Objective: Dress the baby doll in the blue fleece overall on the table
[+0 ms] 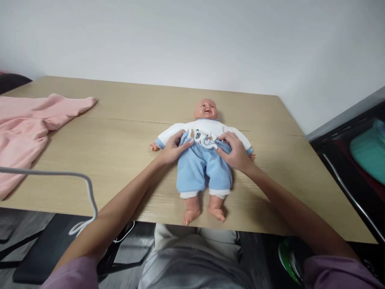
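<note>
A baby doll (206, 109) lies on its back on the wooden table (120, 132), head away from me. It wears a white top with an elephant print (202, 135) and light blue trousers (202, 170). My left hand (173, 147) is closed on the trousers' waistband at the doll's right side. My right hand (236, 151) is closed on the waistband at the other side. Both hands sit at the doll's waist, where the top's hem meets the trousers. The doll's bare feet reach the table's near edge.
A pink garment (27, 124) lies spread on the table's far left. A white cable (60, 174) runs across the left front and drops off the edge. At the right stands a dark rack holding a teal cloth (368, 154). A white wall is behind.
</note>
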